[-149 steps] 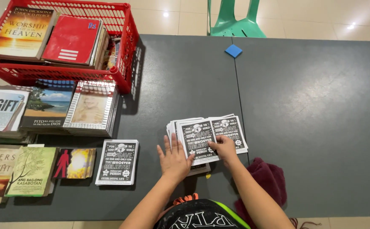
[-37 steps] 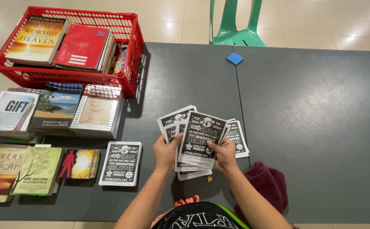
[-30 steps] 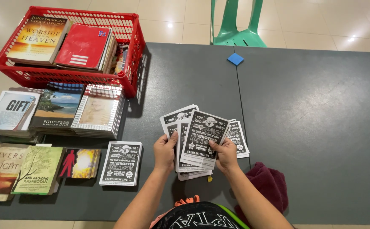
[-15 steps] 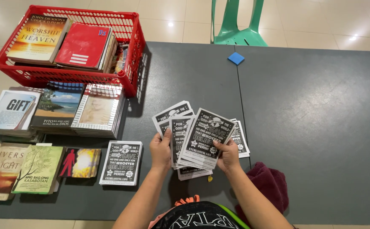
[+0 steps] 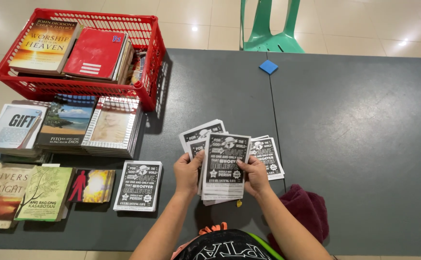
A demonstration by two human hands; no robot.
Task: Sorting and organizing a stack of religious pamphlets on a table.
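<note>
A: What've you got in the grip rn?

B: You're holding a stack of black-and-white leaflets, squared up, w/ both hands. Left hand is closed on the stack's left edge, thumb on top; right hand closed on the right edge, thumb on the cover.

A: Where's it sitting?

B: Lifted just above the worktop, right in front of you. A few loose leaflets lie flat just right of the grip, partly under it.

A: Around that?

B: Left of your left hand, a 2nd leaflet pile. Further left, rows of books. Beyond those, a red basket w/ more books. Maroon cloth near your right forearm. Small blue square well beyond the grip, green chair past the worktop edge.
</note>
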